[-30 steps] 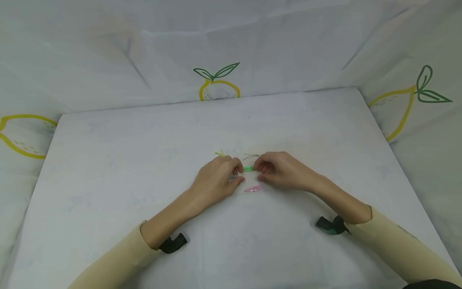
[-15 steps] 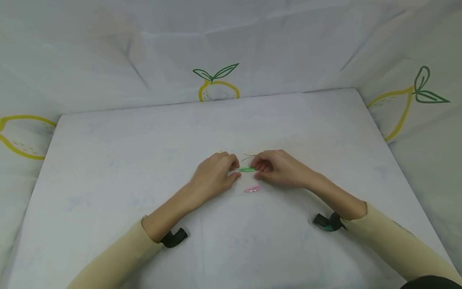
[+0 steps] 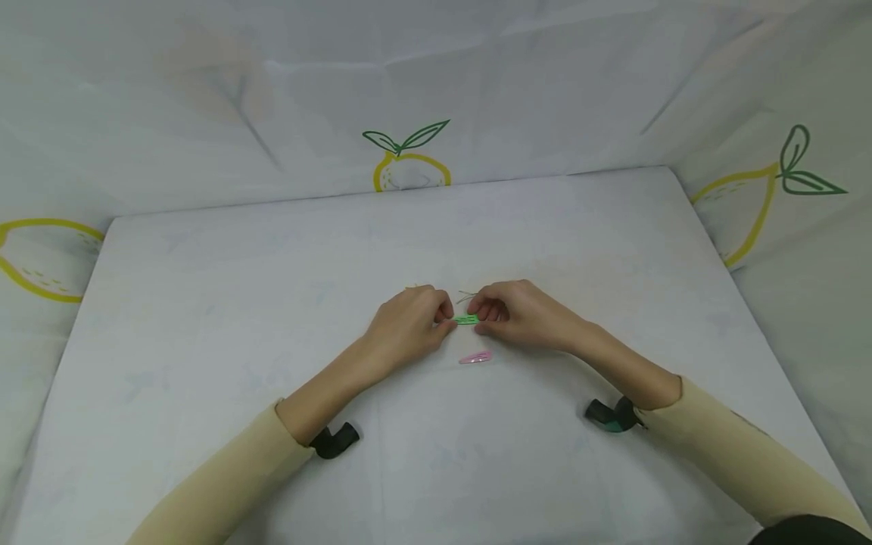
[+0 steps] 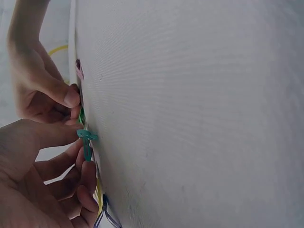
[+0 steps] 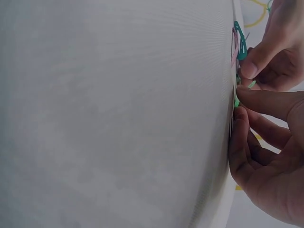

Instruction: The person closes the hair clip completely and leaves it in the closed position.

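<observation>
A white worktop bore everything, and both of the person's hands met near its middle. The step in hand looked like fine two-handed handling of one green clip; the next move seemed to call for steady, light fingertips at both its ends.

The right hand had its grip narrowed to a pinch on the clip's right end. The left hand appeared to pinch the left end, its grip just as narrow. Whether the clip touched the worktop could not be told.

Smaller still, a pink clip lay apart on the person's side, a teal clip sat just beside the left thumb, and thin grey prongs showed beyond the green clip.
</observation>
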`<action>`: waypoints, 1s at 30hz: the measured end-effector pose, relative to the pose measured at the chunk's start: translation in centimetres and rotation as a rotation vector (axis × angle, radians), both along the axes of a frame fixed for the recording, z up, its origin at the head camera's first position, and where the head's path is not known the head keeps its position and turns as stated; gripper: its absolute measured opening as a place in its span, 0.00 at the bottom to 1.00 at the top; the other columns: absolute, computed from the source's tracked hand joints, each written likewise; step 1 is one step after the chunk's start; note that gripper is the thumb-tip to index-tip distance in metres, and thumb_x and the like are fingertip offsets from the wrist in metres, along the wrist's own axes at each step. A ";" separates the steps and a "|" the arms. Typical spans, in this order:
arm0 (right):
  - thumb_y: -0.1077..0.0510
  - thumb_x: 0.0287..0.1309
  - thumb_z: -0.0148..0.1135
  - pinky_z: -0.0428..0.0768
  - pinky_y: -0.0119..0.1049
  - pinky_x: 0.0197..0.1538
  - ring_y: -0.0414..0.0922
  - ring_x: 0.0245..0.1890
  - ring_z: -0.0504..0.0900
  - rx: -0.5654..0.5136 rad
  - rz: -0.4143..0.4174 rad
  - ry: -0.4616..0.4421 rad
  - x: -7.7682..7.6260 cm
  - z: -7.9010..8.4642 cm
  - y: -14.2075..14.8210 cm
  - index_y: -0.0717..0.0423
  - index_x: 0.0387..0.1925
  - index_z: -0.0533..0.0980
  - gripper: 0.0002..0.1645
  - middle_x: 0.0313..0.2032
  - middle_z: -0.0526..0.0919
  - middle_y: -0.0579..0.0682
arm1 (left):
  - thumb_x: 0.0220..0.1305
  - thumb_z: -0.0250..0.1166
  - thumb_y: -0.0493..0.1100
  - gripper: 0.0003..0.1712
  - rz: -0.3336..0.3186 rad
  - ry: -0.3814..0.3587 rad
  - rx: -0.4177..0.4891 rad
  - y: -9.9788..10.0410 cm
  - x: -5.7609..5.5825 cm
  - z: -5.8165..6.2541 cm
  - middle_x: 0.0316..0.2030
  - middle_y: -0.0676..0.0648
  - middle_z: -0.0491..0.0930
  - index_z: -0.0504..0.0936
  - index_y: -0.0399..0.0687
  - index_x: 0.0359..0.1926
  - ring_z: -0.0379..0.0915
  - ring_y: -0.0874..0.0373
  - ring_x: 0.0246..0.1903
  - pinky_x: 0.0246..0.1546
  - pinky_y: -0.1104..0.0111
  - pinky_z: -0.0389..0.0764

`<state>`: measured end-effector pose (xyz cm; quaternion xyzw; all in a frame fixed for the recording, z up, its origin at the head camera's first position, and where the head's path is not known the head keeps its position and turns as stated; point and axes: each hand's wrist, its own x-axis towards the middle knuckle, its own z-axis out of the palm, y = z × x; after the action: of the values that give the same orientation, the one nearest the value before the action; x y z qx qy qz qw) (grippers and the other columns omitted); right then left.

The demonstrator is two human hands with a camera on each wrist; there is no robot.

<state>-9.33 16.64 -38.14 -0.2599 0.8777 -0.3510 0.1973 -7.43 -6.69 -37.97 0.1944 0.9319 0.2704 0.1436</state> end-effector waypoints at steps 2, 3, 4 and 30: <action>0.64 0.63 0.75 0.83 0.31 0.46 0.40 0.36 0.83 -0.002 0.001 0.007 -0.1 -0.1 0.0 0.55 0.45 0.88 0.09 0.33 0.87 0.44 | 0.71 0.73 0.42 0.04 0.001 -0.005 0.004 0.1 -0.1 -0.1 0.39 0.51 0.87 0.88 0.47 0.43 0.81 0.58 0.39 0.43 0.62 0.84; 0.64 0.62 0.75 0.83 0.31 0.45 0.39 0.36 0.83 -0.003 0.002 0.009 -0.1 -0.2 -0.1 0.55 0.44 0.88 0.09 0.33 0.87 0.44 | 0.71 0.73 0.42 0.04 0.002 -0.007 0.004 0.2 -0.1 -0.1 0.39 0.51 0.87 0.88 0.48 0.42 0.81 0.58 0.39 0.42 0.62 0.84; 0.65 0.62 0.75 0.83 0.31 0.45 0.39 0.36 0.83 -0.003 0.004 0.011 -0.2 -0.2 -0.1 0.55 0.44 0.88 0.09 0.33 0.87 0.45 | 0.71 0.73 0.42 0.04 0.004 -0.009 0.005 0.2 -0.2 -0.2 0.38 0.51 0.87 0.88 0.48 0.42 0.81 0.59 0.39 0.42 0.62 0.84; 0.65 0.63 0.75 0.83 0.33 0.44 0.38 0.33 0.81 0.039 0.008 0.057 -0.1 -0.4 -0.2 0.57 0.40 0.87 0.06 0.32 0.87 0.45 | 0.69 0.71 0.37 0.05 -0.034 0.048 -0.008 0.7 -0.3 -0.7 0.34 0.52 0.84 0.87 0.50 0.34 0.77 0.60 0.34 0.36 0.65 0.80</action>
<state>-9.42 16.40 -38.58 -0.2693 0.8886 -0.3256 0.1786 -7.71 -6.00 -38.63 0.2159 0.9327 0.2595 0.1267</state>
